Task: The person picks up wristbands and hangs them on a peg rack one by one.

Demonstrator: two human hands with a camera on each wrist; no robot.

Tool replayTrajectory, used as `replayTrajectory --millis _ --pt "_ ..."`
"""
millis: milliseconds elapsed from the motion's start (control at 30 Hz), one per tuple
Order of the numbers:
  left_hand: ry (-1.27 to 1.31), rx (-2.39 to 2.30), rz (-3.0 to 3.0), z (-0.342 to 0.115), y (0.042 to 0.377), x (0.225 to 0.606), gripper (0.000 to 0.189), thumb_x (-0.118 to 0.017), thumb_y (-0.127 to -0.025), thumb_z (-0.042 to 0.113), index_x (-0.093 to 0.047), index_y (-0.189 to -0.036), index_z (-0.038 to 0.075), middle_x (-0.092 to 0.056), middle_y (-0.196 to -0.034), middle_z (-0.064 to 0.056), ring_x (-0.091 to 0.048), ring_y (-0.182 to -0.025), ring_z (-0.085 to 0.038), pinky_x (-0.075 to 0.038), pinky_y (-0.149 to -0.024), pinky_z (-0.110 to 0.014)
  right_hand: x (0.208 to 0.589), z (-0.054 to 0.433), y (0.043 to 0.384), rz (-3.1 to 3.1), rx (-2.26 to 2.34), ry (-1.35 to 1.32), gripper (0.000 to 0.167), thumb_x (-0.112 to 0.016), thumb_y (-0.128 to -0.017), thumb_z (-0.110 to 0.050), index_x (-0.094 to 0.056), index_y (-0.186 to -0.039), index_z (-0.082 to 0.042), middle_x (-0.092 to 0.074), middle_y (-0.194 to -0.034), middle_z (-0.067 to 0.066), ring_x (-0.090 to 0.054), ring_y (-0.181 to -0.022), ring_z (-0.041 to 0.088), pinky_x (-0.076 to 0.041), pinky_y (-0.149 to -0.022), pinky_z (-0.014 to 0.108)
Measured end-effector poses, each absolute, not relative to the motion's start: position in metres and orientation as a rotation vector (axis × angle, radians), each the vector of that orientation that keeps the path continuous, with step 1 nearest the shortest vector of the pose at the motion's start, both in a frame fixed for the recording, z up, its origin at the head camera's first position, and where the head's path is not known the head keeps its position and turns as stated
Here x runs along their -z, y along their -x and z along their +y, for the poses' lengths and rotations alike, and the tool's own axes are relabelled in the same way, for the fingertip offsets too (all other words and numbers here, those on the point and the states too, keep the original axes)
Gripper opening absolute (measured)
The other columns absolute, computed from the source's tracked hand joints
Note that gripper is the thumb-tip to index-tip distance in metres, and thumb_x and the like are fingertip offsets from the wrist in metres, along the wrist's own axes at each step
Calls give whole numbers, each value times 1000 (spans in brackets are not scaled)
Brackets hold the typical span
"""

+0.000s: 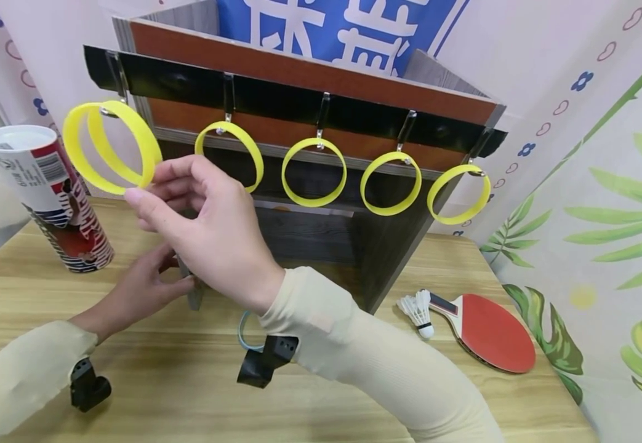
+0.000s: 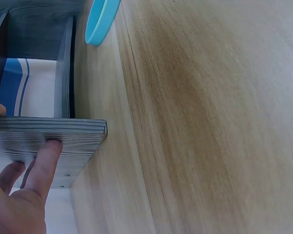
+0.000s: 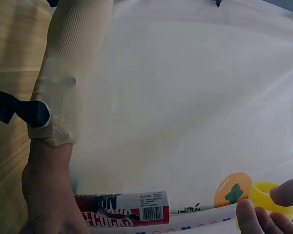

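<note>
My right hand (image 1: 215, 234) pinches the lower right edge of a yellow ring (image 1: 153, 151) at the leftmost hook. Two yellow bands seem to overlap there; I cannot tell which of them hang on the hook. One yellow ring each hangs from the other hooks, such as the middle ring (image 1: 286, 178), along a black strip (image 1: 276, 92) on the wooden rack (image 1: 188, 44). Lower down, my left hand (image 1: 138, 295) grips the edge of the rack's grey side panel (image 2: 83, 129). In the right wrist view, thumb and fingers hold the yellow ring (image 3: 261, 195).
Left of the rack stands a shuttlecock tube (image 1: 66, 203). A light blue ring (image 2: 101, 22) lies on the wooden table (image 1: 188, 394) before the rack. To the right are a shuttlecock (image 1: 417, 314) and a red table tennis bat (image 1: 495, 332). Patterned cloth hangs behind.
</note>
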State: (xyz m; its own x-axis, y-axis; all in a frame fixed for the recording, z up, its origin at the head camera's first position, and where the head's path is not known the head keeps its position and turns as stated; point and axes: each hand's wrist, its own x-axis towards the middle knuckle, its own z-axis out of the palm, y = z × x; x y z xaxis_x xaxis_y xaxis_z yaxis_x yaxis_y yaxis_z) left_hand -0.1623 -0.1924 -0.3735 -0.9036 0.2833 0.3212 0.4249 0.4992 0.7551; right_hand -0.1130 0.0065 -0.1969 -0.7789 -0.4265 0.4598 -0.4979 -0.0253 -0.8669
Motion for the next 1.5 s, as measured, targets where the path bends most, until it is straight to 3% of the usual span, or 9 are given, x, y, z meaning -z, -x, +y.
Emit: replayTrajectory --millis 200,400,500,600,667,833,967,1200,1500 --pt "645 1363 -2534 -193 163 376 61 -73 -92 -3 -49 -147 7 -55 -135 8 -51 -114 15 -44 -92 0 200 7 114 -2145 -2006 -1009 26 -70 -98 -1 -60 -121 7 -70 -107 19 -70 -80 1 -63 -80 20" --pt "612 1346 -2587 -193 163 376 63 -74 -93 2 -48 -150 6 -59 -141 -13 -47 -116 16 -43 -93 -1 208 14 117 -2143 -2045 -1048 23 -66 -100 0 -61 -121 8 -71 -111 26 -75 -83 12 -64 -81 23" --pt "565 1344 -2636 -191 162 374 64 -74 -95 6 -46 -153 6 -57 -145 -16 -52 -124 1 -52 -101 -20 211 20 118 -2178 -1982 -1091 23 -64 -101 -2 -61 -123 7 -72 -112 24 -76 -88 16 -64 -84 24" --pt "538 1373 -2661 -190 160 372 66 -73 -96 9 -44 -155 6 -53 -151 -18 -53 -132 -24 -51 -109 -49 216 27 119 -2167 -1982 -1167 23 -63 -101 0 -61 -123 8 -71 -111 26 -76 -92 26 -64 -86 27" --pt "531 1388 -2670 -190 160 372 66 -73 -96 10 -43 -155 5 -50 -156 -20 -50 -136 -33 -49 -113 -44 220 31 121 -2157 -2014 -1218 22 -63 -101 2 -62 -121 10 -70 -108 27 -76 -91 27 -65 -87 30" --pt "549 1382 -2622 -191 159 373 66 -74 -95 7 -45 -154 3 -54 -152 -24 -53 -126 -1 -41 -96 0 228 44 125 -2231 -2063 -1317 18 -64 -99 4 -65 -116 10 -70 -103 27 -74 -85 10 -66 -86 37" --pt "609 1373 -2530 -190 161 376 64 -76 -92 0 -49 -150 2 -60 -143 -25 -49 -113 18 -41 -94 2 238 56 129 -2339 -2028 -1374 14 -64 -99 3 -67 -112 9 -71 -100 26 -70 -81 1 -66 -84 38" --pt "609 1391 -2531 -191 160 375 70 -73 -93 -2 -44 -156 6 -59 -145 -25 -51 -110 18 -43 -91 1 256 77 137 -2423 -2005 -1336 12 -64 -100 2 -68 -110 9 -70 -102 29 -72 -83 4 -67 -84 44" --pt "627 1407 -2538 -191 162 376 74 -72 -93 -3 -40 -159 6 -56 -148 -27 -52 -109 18 -44 -91 1 297 111 160 -2708 -1681 -1246 13 -69 -99 -7 -72 -109 1 -76 -95 20 -75 -82 23 -65 -79 31"
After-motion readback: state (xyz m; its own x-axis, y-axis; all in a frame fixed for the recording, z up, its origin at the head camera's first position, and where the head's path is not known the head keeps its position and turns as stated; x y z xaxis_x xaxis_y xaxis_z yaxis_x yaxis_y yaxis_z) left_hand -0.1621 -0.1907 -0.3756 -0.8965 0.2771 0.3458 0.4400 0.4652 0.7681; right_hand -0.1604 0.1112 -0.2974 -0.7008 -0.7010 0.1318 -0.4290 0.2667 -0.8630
